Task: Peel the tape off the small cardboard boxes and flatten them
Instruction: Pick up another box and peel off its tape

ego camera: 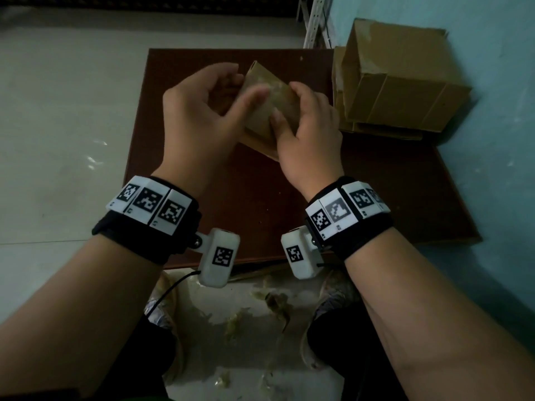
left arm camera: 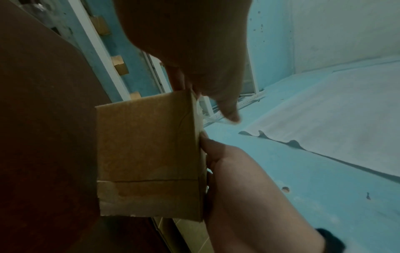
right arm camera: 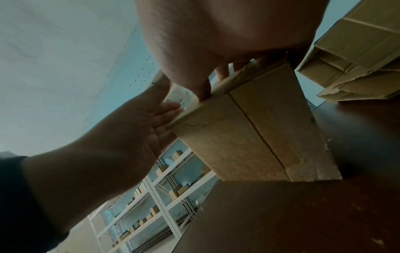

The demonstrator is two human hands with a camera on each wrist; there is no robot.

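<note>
Currently mid-peel, I'd judge: small cardboard box point(ego camera: 267, 111) stands on end on the brown tabletop point(ego camera: 254, 204), near its centre, tilted a bit. Going left to right from the box: left hand point(ego camera: 202, 111) sits at the box's left top edge, fingers curled, thumb laid across the upper face; the right wrist view shows those fingers against a pale film at the top corner, probably the tape point(right arm camera: 179, 95), though I can't confirm an actual pinch. Right hand point(ego camera: 307, 125) clamps the box's right side, fingers wrapped over the top edge, thumb on the front. To do this well: keep the right hand firm as the anchor, box bottom braced on the tabletop, and pull the tape low and slow along the seam so it lifts whole rather than shredding or tearing the liner. Box itself: plain brown corrugated, closed, creased near the top corner, a centre seam on one face, and a glossy tape band across the lower end with scuffed, paler patches. Right of the box, flattened cardboard stack point(ego camera: 399, 82) lies at the tabletop's far corner.
</note>
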